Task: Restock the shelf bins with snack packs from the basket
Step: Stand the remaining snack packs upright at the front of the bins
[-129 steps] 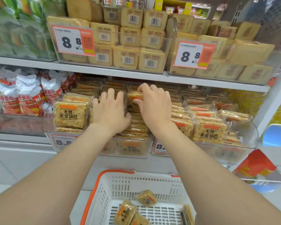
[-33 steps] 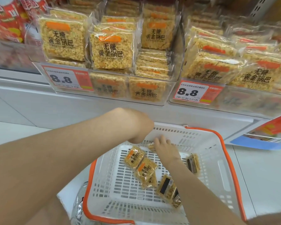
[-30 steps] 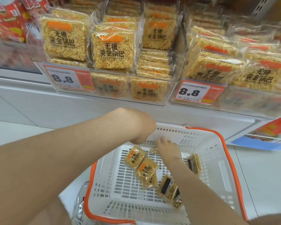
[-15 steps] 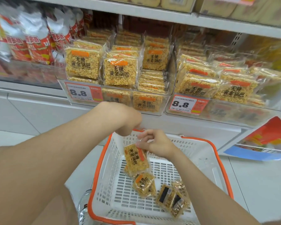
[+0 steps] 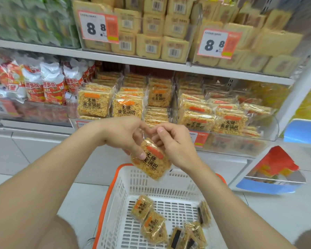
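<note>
Mid-frame, above the white basket (image 5: 118, 203), both hands grip one snack pack (image 5: 152, 161), left hand (image 5: 123, 134) pinching its left edge, right hand (image 5: 173, 143) its top, below the shelf bins (image 5: 241, 142).

Red-and-white bags (image 5: 50, 83) at left; green packs (image 5: 31, 20) and an 8.8 price tag (image 5: 97, 26) above.

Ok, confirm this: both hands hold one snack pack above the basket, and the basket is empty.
Not quite: the basket is not empty; the head view shows several snack packs lying in it. The left hand and right hand do hold one pack above it.
</note>
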